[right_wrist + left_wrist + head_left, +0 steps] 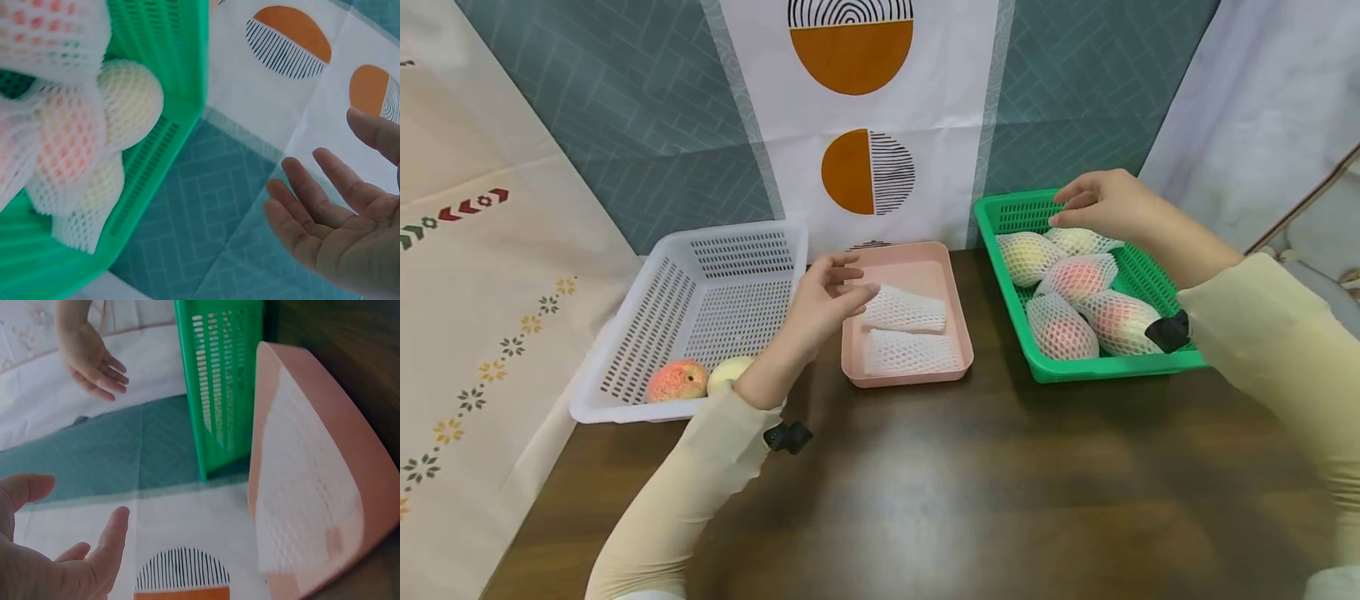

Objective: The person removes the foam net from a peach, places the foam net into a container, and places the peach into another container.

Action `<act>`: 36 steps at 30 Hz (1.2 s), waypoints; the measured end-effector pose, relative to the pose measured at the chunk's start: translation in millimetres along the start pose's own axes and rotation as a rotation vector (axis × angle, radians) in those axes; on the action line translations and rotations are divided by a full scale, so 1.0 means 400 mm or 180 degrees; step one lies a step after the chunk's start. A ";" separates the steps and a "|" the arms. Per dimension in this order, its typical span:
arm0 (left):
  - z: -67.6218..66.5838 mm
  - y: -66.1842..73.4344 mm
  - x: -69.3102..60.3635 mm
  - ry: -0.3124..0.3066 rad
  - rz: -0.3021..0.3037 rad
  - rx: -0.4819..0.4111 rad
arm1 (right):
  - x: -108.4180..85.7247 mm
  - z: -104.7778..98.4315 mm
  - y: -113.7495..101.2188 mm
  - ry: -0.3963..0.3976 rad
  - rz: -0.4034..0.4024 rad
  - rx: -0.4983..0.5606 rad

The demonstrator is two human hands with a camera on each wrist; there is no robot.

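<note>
My left hand (pixel 829 302) hovers over the left edge of the pink tray (pixel 910 381), its fingers loosely bent and holding nothing. Two white foam net sleeves (pixel 912 352) lie flat in that tray. Above the back of the green basket (pixel 1037 367) hangs my right hand (pixel 1105 204), empty, with its fingers spread in the right wrist view. Several fruits in foam nets (pixel 1078 277), pinkish and pale yellow, fill part of the green basket. In the white basket (pixel 625 412), a red-orange fruit (pixel 677 382) sits beside a pale yellow fruit (pixel 728 372), partly hidden by my left forearm.
All three containers stand in a row on the dark wooden table (pixel 910 492), against a patterned cloth backdrop (pixel 685 117). A light cloth with printed flowers (pixel 497 275) borders the left side. Dark wrist devices (pixel 787 437) sit on both sleeves.
</note>
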State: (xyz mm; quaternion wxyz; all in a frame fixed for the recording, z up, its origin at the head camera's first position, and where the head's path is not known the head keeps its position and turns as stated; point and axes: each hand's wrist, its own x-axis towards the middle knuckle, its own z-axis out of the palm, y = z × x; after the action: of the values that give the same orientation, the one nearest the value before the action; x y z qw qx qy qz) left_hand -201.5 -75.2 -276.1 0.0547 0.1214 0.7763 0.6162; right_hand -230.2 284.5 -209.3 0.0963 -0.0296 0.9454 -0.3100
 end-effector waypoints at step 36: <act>0.355 -0.066 0.056 -0.0636 -0.0295 -0.0598 | -0.097 0.053 0.289 -0.0028 0.0280 -0.0448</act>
State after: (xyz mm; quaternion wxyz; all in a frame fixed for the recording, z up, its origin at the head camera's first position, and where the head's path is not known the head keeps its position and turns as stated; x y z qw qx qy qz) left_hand -193.1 58.9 -333.5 0.1712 0.1405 0.7107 0.6677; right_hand -187.6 369.8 -288.3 0.1117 0.0039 0.9648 -0.2381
